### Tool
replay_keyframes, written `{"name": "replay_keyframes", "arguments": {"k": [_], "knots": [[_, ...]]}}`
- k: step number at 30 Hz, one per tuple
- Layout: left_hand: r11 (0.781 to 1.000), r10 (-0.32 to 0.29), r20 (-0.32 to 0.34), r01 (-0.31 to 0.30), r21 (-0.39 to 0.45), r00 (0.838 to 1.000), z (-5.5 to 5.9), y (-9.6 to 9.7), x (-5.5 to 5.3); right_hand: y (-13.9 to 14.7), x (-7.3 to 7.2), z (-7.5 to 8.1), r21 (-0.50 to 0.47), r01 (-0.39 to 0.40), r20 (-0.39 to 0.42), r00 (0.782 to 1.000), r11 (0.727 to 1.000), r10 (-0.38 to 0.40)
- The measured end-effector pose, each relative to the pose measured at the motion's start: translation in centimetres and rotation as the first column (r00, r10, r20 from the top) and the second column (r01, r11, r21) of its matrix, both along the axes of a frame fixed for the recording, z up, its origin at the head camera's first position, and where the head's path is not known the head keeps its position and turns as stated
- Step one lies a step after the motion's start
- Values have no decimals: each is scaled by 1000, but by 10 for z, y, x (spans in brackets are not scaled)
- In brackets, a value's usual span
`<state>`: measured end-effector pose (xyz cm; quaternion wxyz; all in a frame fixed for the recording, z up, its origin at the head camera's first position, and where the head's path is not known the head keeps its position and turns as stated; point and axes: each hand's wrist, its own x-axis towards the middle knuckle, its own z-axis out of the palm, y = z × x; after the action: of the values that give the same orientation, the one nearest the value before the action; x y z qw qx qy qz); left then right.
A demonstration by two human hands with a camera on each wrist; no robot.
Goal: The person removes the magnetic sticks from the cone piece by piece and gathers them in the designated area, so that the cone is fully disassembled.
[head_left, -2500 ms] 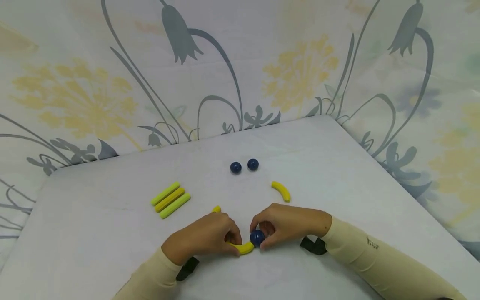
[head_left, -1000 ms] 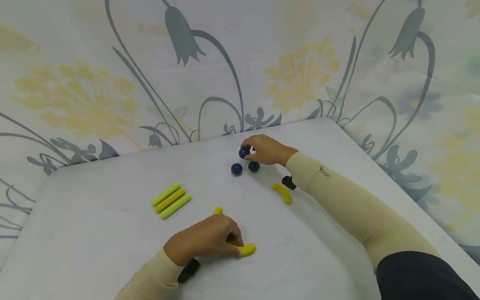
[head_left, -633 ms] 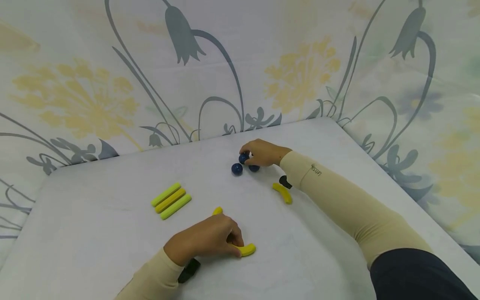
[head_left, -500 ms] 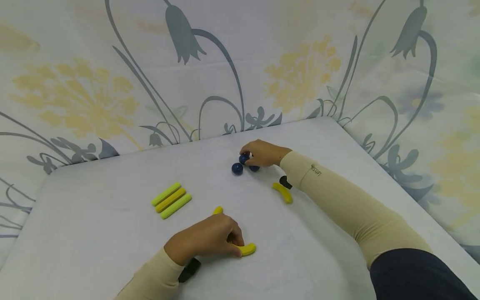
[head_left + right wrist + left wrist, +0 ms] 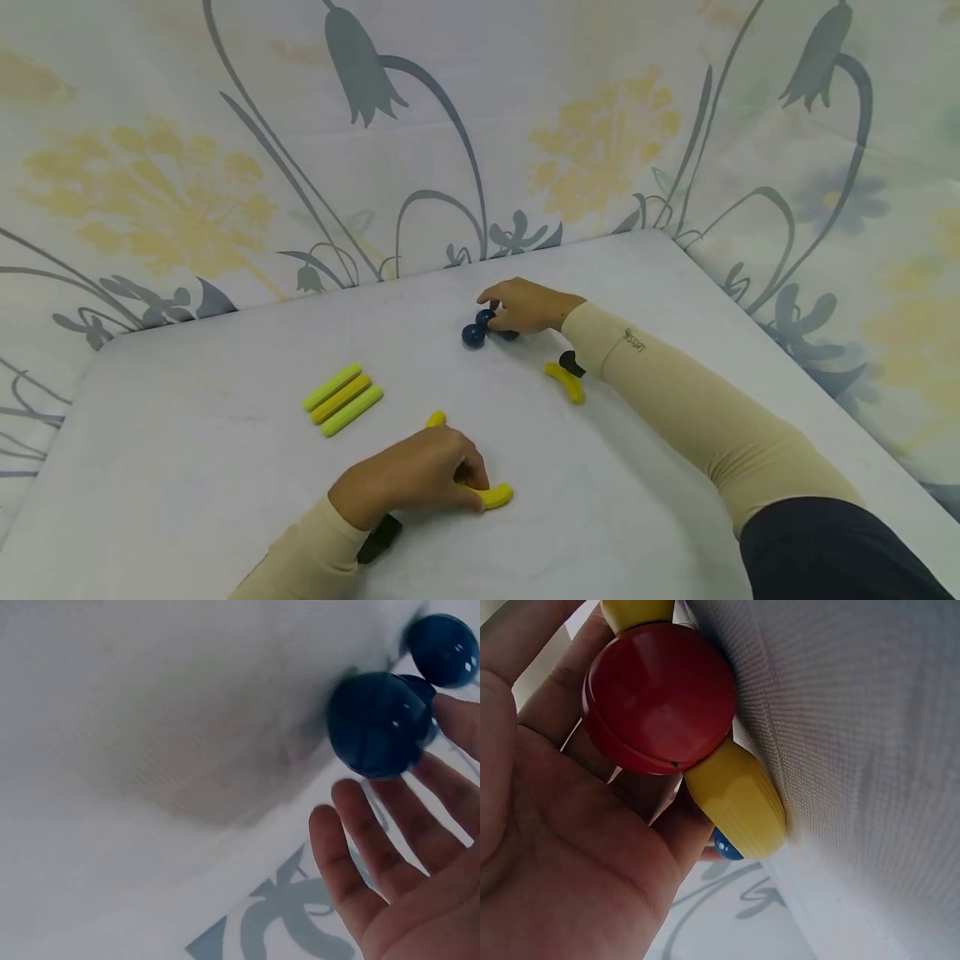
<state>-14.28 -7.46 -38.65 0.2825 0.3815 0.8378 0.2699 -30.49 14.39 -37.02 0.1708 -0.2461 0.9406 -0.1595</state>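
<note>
My left hand [image 5: 420, 475] holds a red ball [image 5: 660, 697], its fingers curled round the ball's far side in the left wrist view. Curved yellow rods [image 5: 739, 802] join the ball at two sides; one rod's end [image 5: 497, 497] pokes out past the thumb in the head view. The red ball is hidden there. Towards the back, my right hand [image 5: 532, 306] is at a dark blue ball [image 5: 485, 319], index finger lifted off and fingers spread. Beside it sits a second blue ball [image 5: 472, 336]; a third [image 5: 511, 335] is mostly hidden under the hand.
Several sticks lie left of centre: a yellow one [image 5: 341, 400] between two lime-green ones [image 5: 352, 412]. A loose curved yellow rod [image 5: 565, 383] lies below the right wrist. The white table [image 5: 187, 467] meets a flower-patterned cloth [image 5: 465, 108] behind and on the right.
My right hand has carried a blue ball from beside the left hand to the two at the back, set it down and loosened its fingers. My left hand has stayed in place.
</note>
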Motion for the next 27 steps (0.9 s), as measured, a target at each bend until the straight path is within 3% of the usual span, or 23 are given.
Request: {"name": "replay_keyframes", "arguments": {"k": [4, 8, 15, 17, 21, 24, 27], "knots": [[1000, 21, -61, -20, 10, 998, -3, 2, 2, 6, 11, 8, -69, 0, -95, 995, 998, -7], [999, 44, -133, -42, 16, 990, -4, 3, 2, 15, 35, 18, -189, -30, -203, 979, 981, -9], [995, 93, -238, -99, -13, 967, 17, -13, -6, 25, 96, 24, -350, -110, -311, 950, 930, -5], [993, 102, -252, -115, -40, 962, 22, -17, -7, 25, 113, 22, -364, -133, -299, 954, 922, 20], [986, 114, -197, -134, -94, 974, 26, -22, -6, 20, 141, 17, -373, -153, -218, 973, 915, 74], [986, 104, -181, -126, -114, 978, 25, -23, -5, 16, 156, 12, -350, -176, -160, 979, 920, 126], [985, 93, -208, -121, -125, 974, 23, -22, -5, 12, 164, 8, -304, -205, -93, 978, 930, 185]]}}
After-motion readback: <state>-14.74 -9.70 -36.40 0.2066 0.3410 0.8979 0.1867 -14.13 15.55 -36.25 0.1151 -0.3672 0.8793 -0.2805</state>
